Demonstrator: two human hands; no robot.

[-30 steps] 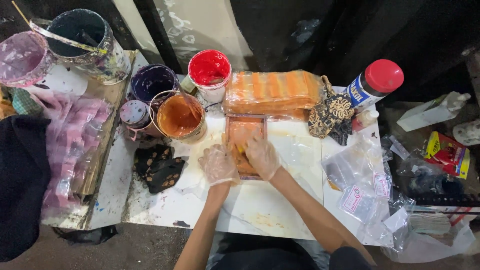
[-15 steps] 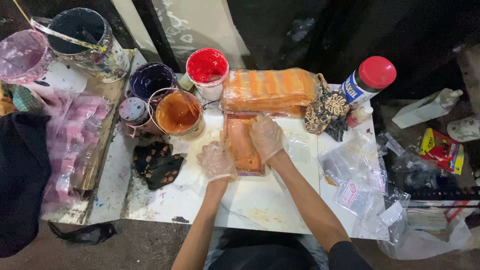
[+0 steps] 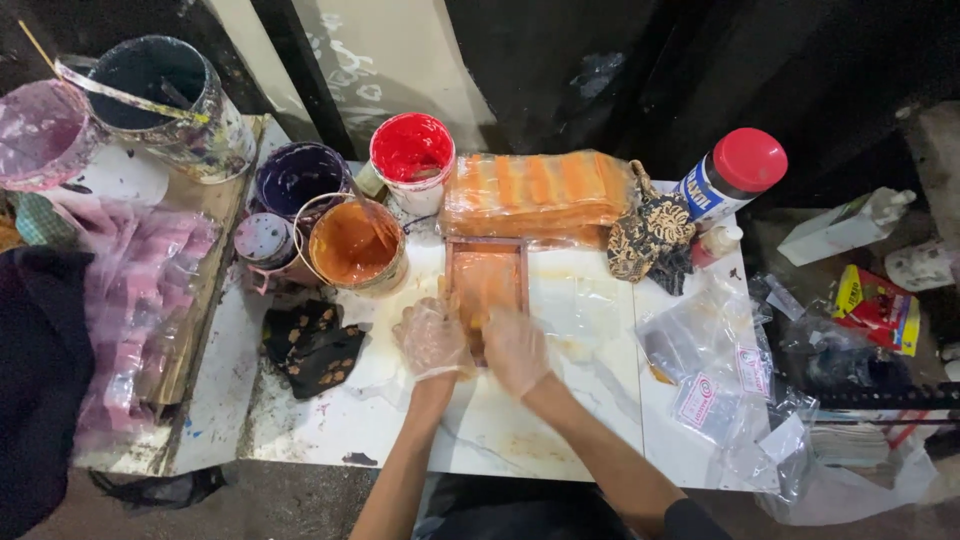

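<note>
A small wooden frame [image 3: 487, 272] smeared with orange ink lies flat on the white marble tabletop [image 3: 590, 330]. Both my hands wear thin clear plastic gloves. My left hand [image 3: 432, 338] grips the frame's near left corner. My right hand [image 3: 515, 350] presses down on the near end of the frame, fingers curled. Whatever is under its palm is hidden. Just behind the frame sits a stack of orange pieces wrapped in clear plastic [image 3: 535, 190].
Left of the frame stand an orange paint bucket [image 3: 355, 245], a red paint tub [image 3: 412, 150] and a purple bucket [image 3: 300, 178]. A dark patterned cloth [image 3: 315, 345] lies near my left hand. A red-capped bottle [image 3: 735, 175] and loose plastic bags [image 3: 715, 360] are on the right.
My right hand, which was stretched over the middle of the frame half a second ago, has drawn back to its near end. My left hand stayed at the near left corner.
</note>
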